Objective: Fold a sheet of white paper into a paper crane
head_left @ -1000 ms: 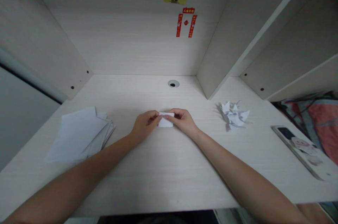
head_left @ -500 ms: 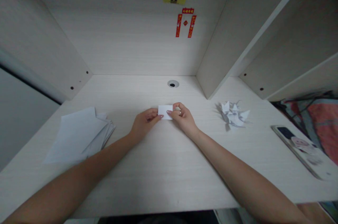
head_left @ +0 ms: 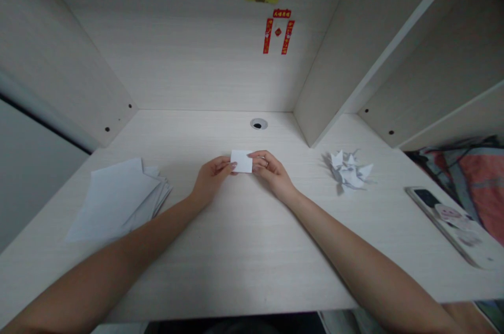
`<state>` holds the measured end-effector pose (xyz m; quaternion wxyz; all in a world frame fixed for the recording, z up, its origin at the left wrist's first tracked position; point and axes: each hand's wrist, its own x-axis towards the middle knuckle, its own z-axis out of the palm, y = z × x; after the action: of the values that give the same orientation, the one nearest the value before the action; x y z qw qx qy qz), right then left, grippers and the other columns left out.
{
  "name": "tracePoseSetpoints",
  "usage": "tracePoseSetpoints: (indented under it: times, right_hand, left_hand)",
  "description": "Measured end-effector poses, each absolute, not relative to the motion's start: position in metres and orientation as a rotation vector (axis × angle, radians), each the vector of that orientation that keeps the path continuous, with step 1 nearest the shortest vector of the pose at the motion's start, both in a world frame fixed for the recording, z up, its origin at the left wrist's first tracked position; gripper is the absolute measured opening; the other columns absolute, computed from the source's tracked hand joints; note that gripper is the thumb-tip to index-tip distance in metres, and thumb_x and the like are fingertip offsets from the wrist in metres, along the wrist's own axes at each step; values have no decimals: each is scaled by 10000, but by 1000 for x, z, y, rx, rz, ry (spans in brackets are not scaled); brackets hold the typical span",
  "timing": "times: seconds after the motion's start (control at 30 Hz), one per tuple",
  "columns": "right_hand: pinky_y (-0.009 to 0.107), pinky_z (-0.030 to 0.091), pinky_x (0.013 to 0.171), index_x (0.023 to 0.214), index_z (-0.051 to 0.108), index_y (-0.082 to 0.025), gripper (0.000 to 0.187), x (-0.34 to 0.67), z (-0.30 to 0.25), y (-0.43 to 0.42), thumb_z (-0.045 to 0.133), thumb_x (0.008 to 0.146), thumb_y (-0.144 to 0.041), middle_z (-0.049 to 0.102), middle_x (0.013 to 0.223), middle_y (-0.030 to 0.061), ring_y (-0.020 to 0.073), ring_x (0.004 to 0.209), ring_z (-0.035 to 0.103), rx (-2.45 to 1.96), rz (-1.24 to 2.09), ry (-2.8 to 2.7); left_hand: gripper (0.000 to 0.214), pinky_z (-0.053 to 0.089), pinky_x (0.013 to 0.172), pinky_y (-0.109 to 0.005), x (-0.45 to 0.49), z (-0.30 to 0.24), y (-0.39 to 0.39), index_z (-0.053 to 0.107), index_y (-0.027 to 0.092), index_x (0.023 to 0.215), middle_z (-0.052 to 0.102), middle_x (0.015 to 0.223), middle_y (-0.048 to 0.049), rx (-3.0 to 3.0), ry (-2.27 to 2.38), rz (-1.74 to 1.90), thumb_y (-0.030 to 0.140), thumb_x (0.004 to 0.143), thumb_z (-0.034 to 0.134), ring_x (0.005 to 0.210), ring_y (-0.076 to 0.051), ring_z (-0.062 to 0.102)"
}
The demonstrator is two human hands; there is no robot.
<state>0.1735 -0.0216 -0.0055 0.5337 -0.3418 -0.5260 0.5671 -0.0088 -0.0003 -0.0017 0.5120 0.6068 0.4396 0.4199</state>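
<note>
A small, flat piece of white paper (head_left: pixel 241 162) is held up over the middle of the desk. My left hand (head_left: pixel 211 179) pinches its left edge, the thumb lying on the near face. At the right edge, the fingers of my right hand (head_left: pixel 273 175) are closed on the paper, index fingertip near its upper corner. A ring shows on that hand. Whether the piece is folded in layers, I cannot tell.
Loose white paper sheets (head_left: pixel 118 197) lie in a stack on the left. Several folded white paper pieces (head_left: pixel 349 170) are heaped on the right, with a phone (head_left: pixel 449 226) beyond them. A cable hole (head_left: pixel 259 124) sits near the back panel.
The paper has moved slightly left and up with both hands. My right thumb has slid off the paper's face to its right edge, so more of the white surface shows.
</note>
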Motion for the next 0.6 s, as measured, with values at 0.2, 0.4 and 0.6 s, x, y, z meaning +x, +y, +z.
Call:
tracePoseSetpoints:
  times: [0.2, 0.4, 0.6]
  right_hand:
    - [317, 448, 812, 1007, 586, -239, 347, 174, -7, -20, 682, 696, -359, 652, 878, 31, 168, 840, 598, -828, 1357, -1251]
    - [302, 442, 807, 1005, 593, -230, 329, 174, -4, -21, 678, 706, -339, 660, 834, 13, 155, 816, 601, -837, 1361, -1238]
    - [298, 445, 788, 998, 595, -229, 343, 174, -6, -21, 685, 696, -365, 659, 840, 16, 156, 805, 599, -874, 1333, -1262]
  left_hand:
    - [359, 509, 798, -325, -9, -4, 1, 652, 146, 947, 697, 935, -74, 1453, 1039, 1007, 443, 750, 605, 836, -187, 640]
    - [345, 500, 795, -313, -10, -4, 1, 650, 146, 957, 693, 923, -71, 1465, 1044, 993, 426, 761, 597, 822, -178, 637]
    - [348, 499, 780, -305, -9, -3, 0, 652, 147, 936, 695, 906, -68, 1492, 1058, 1006, 439, 756, 596, 797, -176, 640]
